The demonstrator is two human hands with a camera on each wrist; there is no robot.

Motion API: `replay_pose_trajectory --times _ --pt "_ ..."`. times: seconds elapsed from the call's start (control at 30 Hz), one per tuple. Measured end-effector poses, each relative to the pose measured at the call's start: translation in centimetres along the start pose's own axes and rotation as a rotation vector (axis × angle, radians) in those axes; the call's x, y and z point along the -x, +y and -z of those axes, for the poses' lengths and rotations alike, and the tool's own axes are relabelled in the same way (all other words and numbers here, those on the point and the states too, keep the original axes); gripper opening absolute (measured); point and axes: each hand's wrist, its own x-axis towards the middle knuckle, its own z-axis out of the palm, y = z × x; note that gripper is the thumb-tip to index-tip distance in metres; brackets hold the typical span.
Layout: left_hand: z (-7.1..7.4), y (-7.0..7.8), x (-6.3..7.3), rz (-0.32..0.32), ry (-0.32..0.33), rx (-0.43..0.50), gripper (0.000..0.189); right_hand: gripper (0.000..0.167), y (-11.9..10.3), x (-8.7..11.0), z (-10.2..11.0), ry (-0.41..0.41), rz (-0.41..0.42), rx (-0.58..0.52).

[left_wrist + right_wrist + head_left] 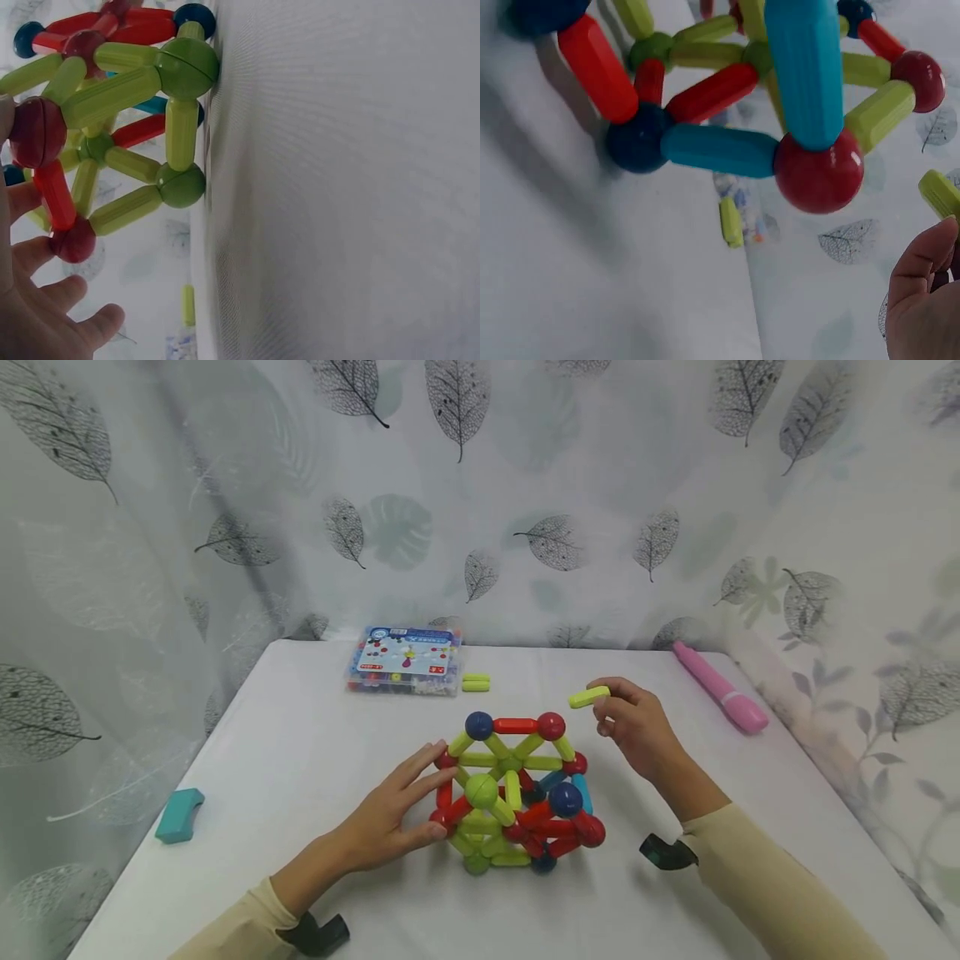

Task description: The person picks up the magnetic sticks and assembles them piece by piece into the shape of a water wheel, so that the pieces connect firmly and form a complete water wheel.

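A framework of coloured rods and balls [512, 762] stands on the white table, with red, blue and green balls joined by yellow-green, red and blue rods. My left hand [393, 810] rests against its left side, fingers spread, fingertips at the red balls. In the left wrist view, the fingers lie along a red ball [73, 240] and a red rod [54, 193]. Beyond the right top of the framework, my right hand [633, 722] pinches a yellow-green rod [588, 697] between thumb and fingers, held in the air. That rod [939, 193] also shows at the right wrist view's edge.
A clear plastic case [405, 662] with a printed lid lies at the back. Beside it are two yellow-green rods [476, 682]. A pink tool-like object [720, 687] lies at the back right, and a teal block [179, 815] near the left edge.
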Motion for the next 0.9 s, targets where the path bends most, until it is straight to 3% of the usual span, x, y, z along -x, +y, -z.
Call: replay_pose_trajectory --times 0.17,0.3,0.6,0.77,0.9 --pt "0.0 -0.1 0.0 0.021 -0.005 0.020 0.070 0.021 -0.5 1.5 -0.1 -0.100 -0.054 -0.289" --pt "-0.2 -0.1 0.0 0.031 -0.008 0.032 0.070 0.028 -0.6 2.6 -0.6 -0.160 -0.101 -0.372" --pt "-0.1 -0.1 0.0 0.020 0.005 0.007 0.070 0.034 -0.7 4.9 -2.3 -0.245 -0.100 -0.188" --pt "-0.2 -0.1 0.0 0.020 0.003 0.014 0.070 0.047 -0.5 4.9 -3.0 -0.345 -0.098 -0.111" --pt "-0.3 -0.1 0.0 0.024 -0.001 0.019 0.070 0.052 -0.5 4.6 -3.3 -0.365 -0.128 -0.031"
